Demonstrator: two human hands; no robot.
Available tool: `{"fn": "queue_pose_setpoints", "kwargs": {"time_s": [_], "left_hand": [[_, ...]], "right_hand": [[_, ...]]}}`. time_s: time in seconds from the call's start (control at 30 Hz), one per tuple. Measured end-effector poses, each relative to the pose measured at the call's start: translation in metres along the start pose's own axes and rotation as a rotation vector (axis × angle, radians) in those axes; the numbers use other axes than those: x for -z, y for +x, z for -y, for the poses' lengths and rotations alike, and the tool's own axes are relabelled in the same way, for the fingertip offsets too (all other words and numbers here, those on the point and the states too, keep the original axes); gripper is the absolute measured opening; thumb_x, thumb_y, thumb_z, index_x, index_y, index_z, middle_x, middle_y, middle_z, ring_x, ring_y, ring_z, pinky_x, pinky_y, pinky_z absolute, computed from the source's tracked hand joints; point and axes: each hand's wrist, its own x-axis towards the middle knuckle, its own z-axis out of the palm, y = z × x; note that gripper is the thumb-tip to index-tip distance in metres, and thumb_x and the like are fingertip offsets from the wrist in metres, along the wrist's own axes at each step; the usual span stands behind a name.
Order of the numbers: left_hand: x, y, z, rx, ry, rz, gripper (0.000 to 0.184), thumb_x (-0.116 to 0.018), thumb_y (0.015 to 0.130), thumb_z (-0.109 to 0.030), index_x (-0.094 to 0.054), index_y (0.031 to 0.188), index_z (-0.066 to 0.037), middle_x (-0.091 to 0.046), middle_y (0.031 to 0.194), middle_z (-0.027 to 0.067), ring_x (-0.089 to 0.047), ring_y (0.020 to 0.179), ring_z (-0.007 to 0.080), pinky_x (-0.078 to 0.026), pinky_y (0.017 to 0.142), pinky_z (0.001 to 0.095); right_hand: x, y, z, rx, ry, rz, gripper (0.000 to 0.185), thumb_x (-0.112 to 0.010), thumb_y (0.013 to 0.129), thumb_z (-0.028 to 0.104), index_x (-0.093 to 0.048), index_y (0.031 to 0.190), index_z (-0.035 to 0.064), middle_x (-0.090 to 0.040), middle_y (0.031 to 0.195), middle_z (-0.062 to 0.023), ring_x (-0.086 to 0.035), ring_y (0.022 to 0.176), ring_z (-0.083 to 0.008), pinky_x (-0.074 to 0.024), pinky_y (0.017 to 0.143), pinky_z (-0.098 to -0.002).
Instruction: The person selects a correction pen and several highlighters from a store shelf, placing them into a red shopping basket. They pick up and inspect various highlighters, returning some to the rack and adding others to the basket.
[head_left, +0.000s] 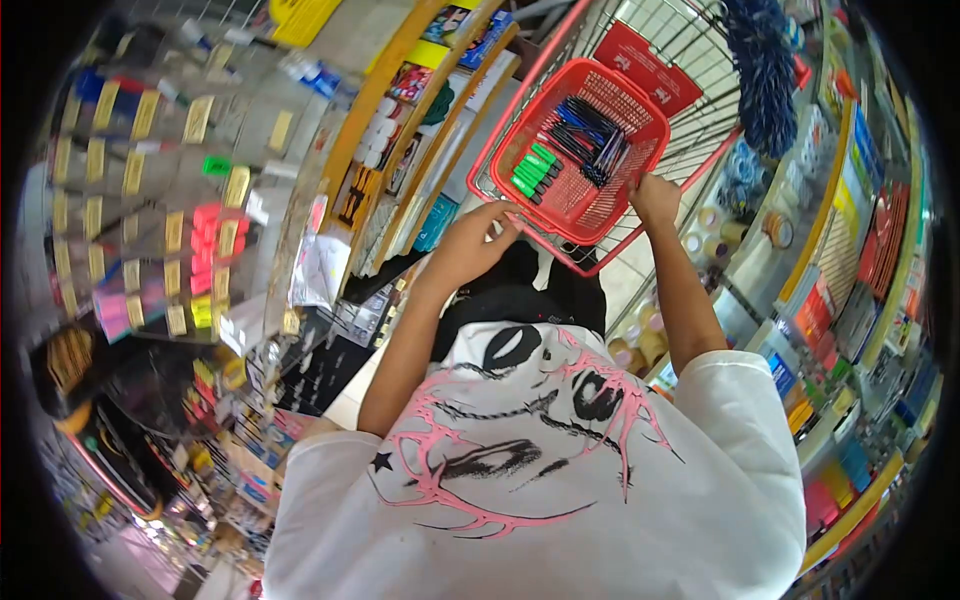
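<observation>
A red plastic basket (pixel 606 218) sits in the wire shopping cart (pixel 690 150). Inside it lie several green markers (pixel 535 168) and a pile of dark and blue pens (pixel 588 137). My left hand (pixel 478 240) is at the basket's near left side, fingers curled by the red cart rim; the fingertips' grip is partly hidden. My right hand (pixel 655 199) has its fingers closed at the basket's right edge.
Wooden shelves (pixel 375 130) with small packs stand left of the cart. Further left is a rack (pixel 130 190) with many yellow labels. Tape rolls (pixel 715 230) and stationery fill the right shelves. A dark blue fluffy duster (pixel 762 75) hangs at the cart's upper right.
</observation>
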Motion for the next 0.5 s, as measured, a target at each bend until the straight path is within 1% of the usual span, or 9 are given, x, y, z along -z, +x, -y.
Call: {"fn": "queue_pose_setpoints", "kwargs": {"time_s": [0.07,0.1,0.13,0.17,0.27,0.33,0.37,0.43,0.5], "left_hand": [[-0.018,0.029,0.010,-0.036,0.017,0.059,0.029,-0.063,0.092,-0.021,-0.061,0.116,-0.004,-0.063,0.086,0.0082,-0.059,0.077,0.0154,-0.048,0.074,0.0290],[-0.029,0.045,0.016,-0.025,-0.005,0.078,0.028,-0.061,0.093,-0.022,-0.062,0.114,-0.004,-0.064,0.090,0.0105,-0.062,0.084,0.0188,-0.049,0.077,0.0313],[-0.040,0.063,0.029,-0.017,0.002,0.121,0.028,-0.061,0.093,-0.022,-0.062,0.114,-0.004,-0.064,0.090,0.0105,-0.062,0.084,0.0188,-0.049,0.077,0.0313],[-0.053,0.085,0.047,-0.057,0.066,0.147,0.029,-0.061,0.092,-0.023,-0.062,0.113,-0.003,-0.064,0.095,0.0127,-0.063,0.089,0.0225,-0.049,0.080,0.0339],[-0.092,0.154,0.090,-0.063,0.393,0.233,0.033,-0.062,0.088,-0.025,-0.063,0.110,-0.001,-0.061,0.111,0.0198,-0.060,0.104,0.0339,-0.047,0.089,0.0430],[-0.126,0.208,0.152,-0.141,0.460,0.262,0.037,-0.059,0.084,-0.023,-0.061,0.113,0.000,-0.059,0.114,0.0214,-0.060,0.103,0.0368,-0.050,0.087,0.0465],[-0.140,0.232,0.177,-0.149,0.449,0.293,0.037,-0.059,0.084,-0.023,-0.061,0.113,0.000,-0.059,0.114,0.0214,-0.060,0.103,0.0368,-0.050,0.087,0.0465],[-0.161,0.269,0.212,-0.082,0.748,0.312,0.040,-0.059,0.084,-0.020,-0.058,0.121,-0.003,-0.057,0.122,0.0194,-0.058,0.111,0.0350,-0.050,0.092,0.0445],[-0.168,0.291,0.218,0.000,0.927,0.411,0.045,-0.058,0.084,-0.018,-0.054,0.127,-0.006,-0.054,0.130,0.0170,-0.054,0.120,0.0313,-0.046,0.099,0.0429]], "right_hand": [[-0.014,0.005,-0.003,-0.062,-0.012,-0.041,0.039,-0.054,0.088,0.040,-0.068,0.070,0.0073,-0.068,0.069,-0.0156,-0.068,0.064,-0.0301,-0.0512,0.064,-0.0439],[-0.020,0.009,-0.005,-0.044,-0.051,-0.020,0.037,-0.055,0.086,0.037,-0.068,0.068,0.0083,-0.068,0.068,-0.0145,-0.068,0.062,-0.0289,-0.0513,0.063,-0.0436],[-0.024,0.008,-0.006,-0.026,-0.089,0.014,0.034,-0.055,0.085,0.034,-0.067,0.065,0.0093,-0.068,0.067,-0.0133,-0.068,0.061,-0.0276,-0.0514,0.062,-0.0434],[-0.027,0.005,-0.006,-0.002,-0.083,-0.048,0.028,-0.055,0.083,0.028,-0.067,0.064,0.0114,-0.068,0.066,-0.0121,-0.068,0.059,-0.0261,-0.0512,0.058,-0.0421],[-0.011,0.008,0.001,-0.030,-0.086,0.139,0.017,-0.057,0.079,0.016,-0.070,0.067,0.0128,-0.070,0.070,-0.0105,-0.070,0.064,-0.0240,-0.0516,0.059,-0.0379],[0.001,0.009,0.004,-0.054,-0.058,0.222,0.017,-0.057,0.080,0.016,-0.070,0.069,0.0124,-0.071,0.072,-0.0103,-0.071,0.066,-0.0241,-0.0521,0.060,-0.0379],[0.006,0.011,0.004,-0.055,-0.033,0.271,0.018,-0.057,0.081,0.016,-0.070,0.070,0.0121,-0.071,0.073,-0.0101,-0.071,0.068,-0.0243,-0.0526,0.061,-0.0379],[0.006,0.013,0.004,-0.076,-0.011,0.338,0.017,-0.056,0.081,0.015,-0.071,0.073,0.0126,-0.072,0.075,-0.0094,-0.071,0.069,-0.0234,-0.0528,0.062,-0.0381],[0.006,0.015,0.002,-0.099,0.013,0.378,0.016,-0.056,0.081,0.015,-0.070,0.074,0.0131,-0.071,0.074,-0.0087,-0.071,0.069,-0.0229,-0.0528,0.062,-0.0383]]}}
